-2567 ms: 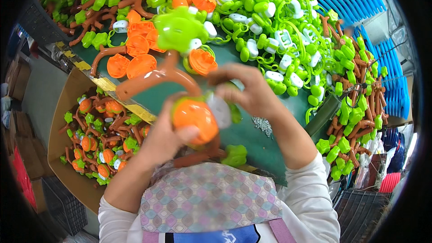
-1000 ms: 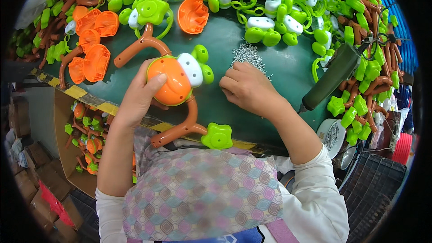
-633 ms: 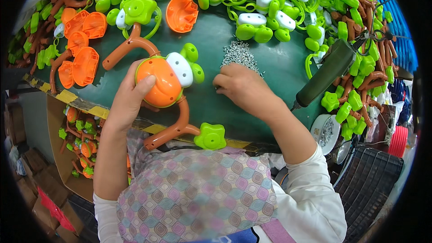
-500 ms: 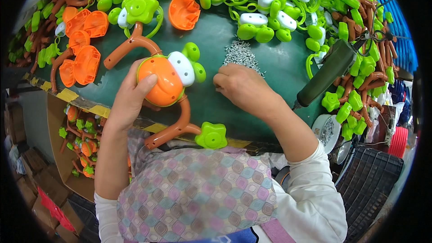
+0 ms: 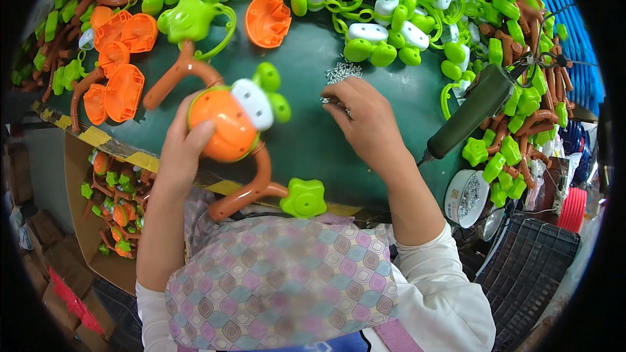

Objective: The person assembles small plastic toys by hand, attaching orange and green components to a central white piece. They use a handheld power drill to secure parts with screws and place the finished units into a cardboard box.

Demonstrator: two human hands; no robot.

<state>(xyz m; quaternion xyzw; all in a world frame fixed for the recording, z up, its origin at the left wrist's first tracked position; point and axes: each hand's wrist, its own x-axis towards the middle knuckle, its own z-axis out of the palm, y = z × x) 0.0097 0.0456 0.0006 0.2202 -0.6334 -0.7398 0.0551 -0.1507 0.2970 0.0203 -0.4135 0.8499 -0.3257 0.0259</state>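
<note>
My left hand (image 5: 182, 150) is closed around an orange plastic toy body (image 5: 225, 129), thumb across its upper face. A white piece with green round lobes (image 5: 253, 104) is set into the body's right side. Brown branch-shaped arms (image 5: 251, 192) stick out of it; one ends in a green star piece (image 5: 305, 197) near the table's front edge, the other in a blurred green star (image 5: 188, 18) at the back. My right hand (image 5: 368, 117) pinches a few small silver screws at its curled fingertips, just in front of the loose screw pile (image 5: 342, 72).
A dark green electric screwdriver (image 5: 473, 107) hangs at the right, tip down, above a round white tub of screws (image 5: 467, 197). Orange shells (image 5: 125, 94) lie at the left. Green-and-white parts (image 5: 391, 19) heap along the back. A cardboard box (image 5: 88, 208) of toys stands below left.
My right hand has drawn slightly right and turned, now with screws showing at its fingers. The toy in my left hand has shifted a little left and tilted.
</note>
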